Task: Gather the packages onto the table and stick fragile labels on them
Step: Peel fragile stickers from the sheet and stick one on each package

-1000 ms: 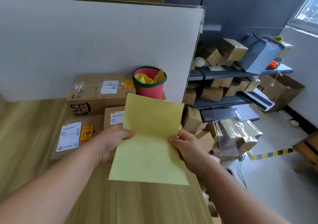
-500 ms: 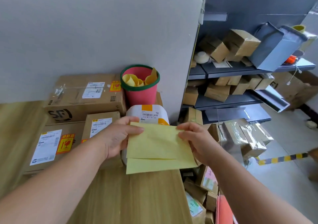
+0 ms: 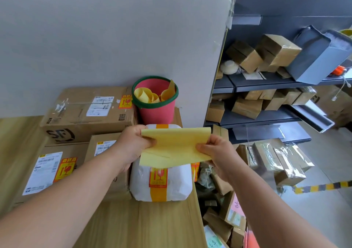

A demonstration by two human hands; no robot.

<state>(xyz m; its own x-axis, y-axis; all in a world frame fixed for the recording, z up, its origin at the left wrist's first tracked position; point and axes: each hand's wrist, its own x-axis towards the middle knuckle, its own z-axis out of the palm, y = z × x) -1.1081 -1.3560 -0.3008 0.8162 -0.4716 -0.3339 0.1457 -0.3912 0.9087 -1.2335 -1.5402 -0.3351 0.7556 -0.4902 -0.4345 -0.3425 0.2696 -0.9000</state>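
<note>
Both hands hold a folded yellow backing sheet above a white bag package that carries an orange fragile label. My left hand grips the sheet's left edge; my right hand pinches its right edge. Behind lie a big SF cardboard box with a fragile label, a flat box with a fragile label, and a smaller box partly hidden by my left arm. All rest on the wooden table.
A red bucket with rolled yellow sheets stands against the grey partition. Right of the table edge, dark shelves hold several brown packages, and more packages lie piled on the floor below.
The yellow sheet went from open and flat to folded over, and my hands lifted it toward the bucket. The white package with its label came into view beneath it.
</note>
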